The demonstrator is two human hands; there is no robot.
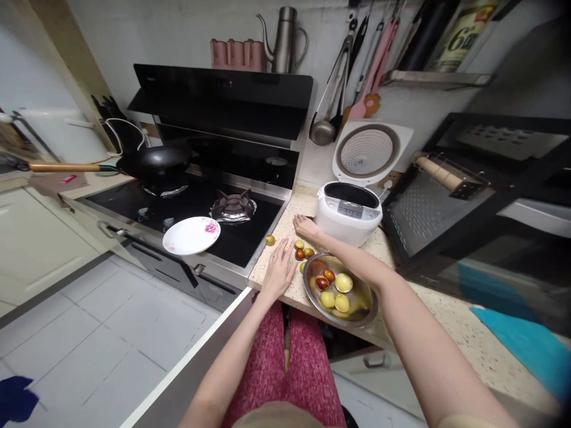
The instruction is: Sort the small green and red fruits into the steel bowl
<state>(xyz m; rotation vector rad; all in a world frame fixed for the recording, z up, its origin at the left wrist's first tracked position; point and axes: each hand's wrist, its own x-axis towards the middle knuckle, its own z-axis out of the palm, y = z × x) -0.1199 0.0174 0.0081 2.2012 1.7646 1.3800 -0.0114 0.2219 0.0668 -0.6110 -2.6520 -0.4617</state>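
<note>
My left hand lies flat on the speckled counter, fingers stretched out and apart, holding nothing. Just right of its fingertips is a loose group of small yellow-green and reddish-brown fruits that look like jujubes; a single fruit sits to its left by the stove edge. My right hand reaches over the counter beside the white rice cooker, its fingers extended and nothing visible in them. Under my right forearm stands a metal bowl with several yellow-green and red-brown fruits inside. The rice cooker's lid is up.
A white flowered plate rests at the stove's front edge, partly overhanging. Behind it are a burner and a black wok with a wooden handle. A pulled-out drawer stands left of my legs. A blue cloth lies at right.
</note>
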